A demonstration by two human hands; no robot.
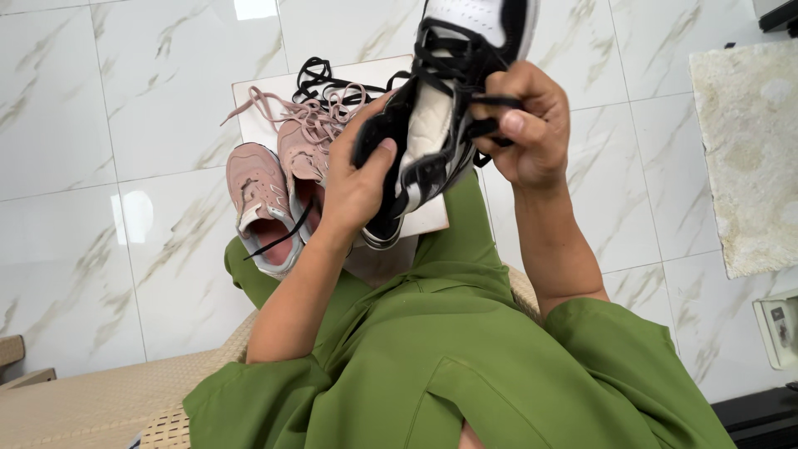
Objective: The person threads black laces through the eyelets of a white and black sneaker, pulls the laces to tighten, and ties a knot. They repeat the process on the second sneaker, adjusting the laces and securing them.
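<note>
Overhead, both hands [357, 187] [528, 125] grip 1 black-and-white sneaker [440, 108]; 2 pink sneakers [278, 187] below.

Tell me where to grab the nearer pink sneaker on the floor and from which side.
Take the pink sneaker by its heel collar, coming from above at the near end. It sits upright with its opening facing up and its heel toward the person, while the second pink sneaker crowds its right side. Both hands hold the black and white sneaker.

Flat white box [258, 100] under shoes on floor (square, plain)
</note>
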